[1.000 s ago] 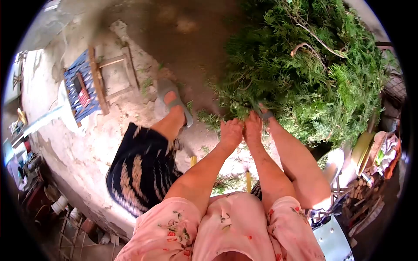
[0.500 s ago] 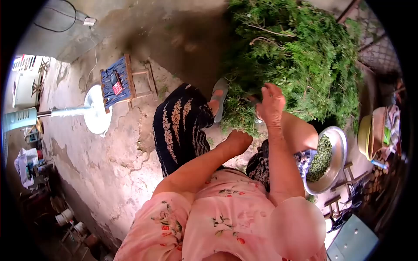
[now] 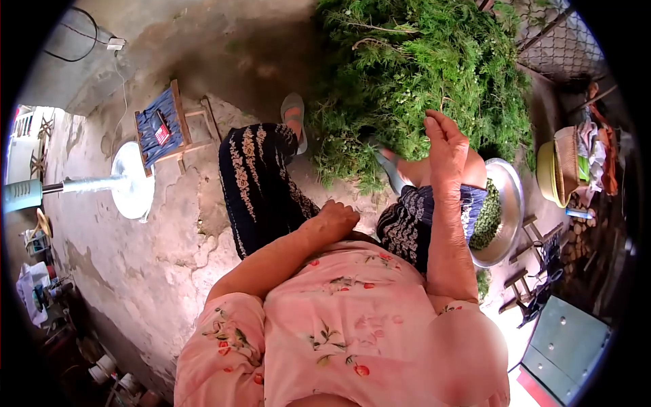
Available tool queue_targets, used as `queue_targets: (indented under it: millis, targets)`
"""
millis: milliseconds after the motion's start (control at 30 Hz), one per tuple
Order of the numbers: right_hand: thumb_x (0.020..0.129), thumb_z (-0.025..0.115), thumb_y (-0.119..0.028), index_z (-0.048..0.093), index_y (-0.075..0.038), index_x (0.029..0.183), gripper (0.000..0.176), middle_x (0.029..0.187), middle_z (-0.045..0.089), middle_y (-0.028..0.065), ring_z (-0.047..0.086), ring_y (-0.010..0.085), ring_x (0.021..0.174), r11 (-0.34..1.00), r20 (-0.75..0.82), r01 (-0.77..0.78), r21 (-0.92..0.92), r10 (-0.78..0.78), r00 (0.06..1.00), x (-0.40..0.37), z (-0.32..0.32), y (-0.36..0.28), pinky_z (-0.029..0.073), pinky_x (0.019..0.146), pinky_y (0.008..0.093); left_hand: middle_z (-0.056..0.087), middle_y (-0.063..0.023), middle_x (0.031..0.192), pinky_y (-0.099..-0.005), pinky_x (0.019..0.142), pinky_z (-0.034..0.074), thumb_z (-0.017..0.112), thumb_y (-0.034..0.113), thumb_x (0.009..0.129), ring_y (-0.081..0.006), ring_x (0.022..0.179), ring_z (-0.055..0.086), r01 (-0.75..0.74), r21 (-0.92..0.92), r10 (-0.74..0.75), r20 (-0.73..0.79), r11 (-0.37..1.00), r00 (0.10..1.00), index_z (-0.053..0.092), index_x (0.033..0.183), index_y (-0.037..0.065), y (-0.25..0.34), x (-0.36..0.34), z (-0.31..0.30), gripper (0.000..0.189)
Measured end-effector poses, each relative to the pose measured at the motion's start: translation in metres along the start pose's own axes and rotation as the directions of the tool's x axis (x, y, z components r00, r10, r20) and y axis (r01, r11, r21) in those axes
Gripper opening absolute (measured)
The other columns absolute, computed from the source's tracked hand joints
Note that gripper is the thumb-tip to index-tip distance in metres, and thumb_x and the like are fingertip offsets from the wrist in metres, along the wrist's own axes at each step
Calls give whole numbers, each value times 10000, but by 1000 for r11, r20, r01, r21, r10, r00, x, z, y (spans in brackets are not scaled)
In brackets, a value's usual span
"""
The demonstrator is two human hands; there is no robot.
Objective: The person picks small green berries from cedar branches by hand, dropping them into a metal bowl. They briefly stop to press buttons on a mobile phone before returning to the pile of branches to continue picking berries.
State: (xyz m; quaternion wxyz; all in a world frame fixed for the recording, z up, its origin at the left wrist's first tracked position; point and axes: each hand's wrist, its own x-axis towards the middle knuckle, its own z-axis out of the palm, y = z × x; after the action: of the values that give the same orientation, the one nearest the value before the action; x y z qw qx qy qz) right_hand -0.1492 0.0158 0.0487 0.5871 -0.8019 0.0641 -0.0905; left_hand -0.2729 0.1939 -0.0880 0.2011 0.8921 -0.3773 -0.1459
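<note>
My left hand (image 3: 337,220) is closed in a loose fist close to my lap, with the palm side hidden. Raised in front of the green branches, my right hand (image 3: 449,148) has its fingers pressed together at the tips. Whatever either hand may hold is too small or hidden. A large heap of leafy green branches (image 3: 434,61) lies on the ground past my feet. Beside my right leg stands a wide metal basin (image 3: 513,197), partly hidden by the leg. Small green pieces (image 3: 487,220) are piled inside it.
To the left stand a small folding stool (image 3: 173,119) with a red phone (image 3: 161,134) on it, and a fan on a pole with a round white base (image 3: 133,186). On the right are a yellow tub (image 3: 548,173), low stools (image 3: 532,237) and a grey-blue cabinet (image 3: 566,349).
My right hand has come up and back from the branches. My left hand has drawn in toward my lap. The whole view has shifted, and my left foot sits farther from the heap.
</note>
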Motion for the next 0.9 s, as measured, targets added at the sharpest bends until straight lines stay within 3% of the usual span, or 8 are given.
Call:
queue_targets:
  millis: [33,133,333,467,600,700,733,900]
  targets:
    - [831,594,-77,636,-11,965,155,869,623,73,569,119,778,998,-10,53,16,-53,999,1,0,5,461,696,242,596,-87,748,-386,640,463,504,142,771,-260,724,606,27,6,-28,63,1000,998,557,810,70,-1,-2,1,98]
    - [829,599,-78,637,-13,963,153,879,621,54,561,106,782,995,-1,102,-21,-102,995,1,-6,12,459,707,240,602,-88,748,-381,636,470,497,124,765,-262,729,610,65,-6,-64,91,998,994,557,807,76,0,-8,8,88]
    - [826,602,-62,638,-25,996,177,860,629,43,572,107,759,992,18,72,105,-75,997,-5,-9,9,461,687,216,620,-100,778,-388,627,485,486,125,772,-273,752,620,64,-21,-61,140,998,988,569,818,76,2,1,15,106]
    - [858,565,-73,613,9,1028,194,869,643,74,602,130,777,989,154,-58,133,38,987,-12,10,1,502,729,246,633,-112,784,-386,625,500,485,138,779,-275,757,632,126,-3,-124,191,992,974,592,829,75,-6,1,33,134]
    - [864,557,-102,628,-6,989,172,799,639,45,588,96,697,977,273,-103,188,49,961,-4,21,3,484,637,217,638,-128,756,-409,578,505,501,169,766,-293,689,639,183,-37,-171,217,982,961,604,824,65,-8,0,22,158]
    - [865,548,-90,627,-9,1011,184,858,645,58,619,125,748,989,234,-107,101,81,969,2,17,1,500,646,228,640,-128,777,-405,600,507,530,170,747,-288,721,639,216,-55,-206,151,975,967,604,812,64,-10,-2,23,145]
    - [857,564,-98,644,-31,986,166,778,644,48,595,102,696,987,198,-84,140,55,979,2,14,-1,481,623,220,640,-128,782,-403,605,507,542,172,738,-286,731,639,212,-68,-203,118,975,972,604,813,63,-10,-2,22,145]
    - [855,560,-81,637,-15,993,171,831,651,70,618,125,726,990,62,-66,126,59,996,1,-23,4,506,658,246,656,-120,871,-407,677,498,579,258,760,-269,830,642,206,-94,-186,188,974,964,649,848,73,-7,8,21,216]
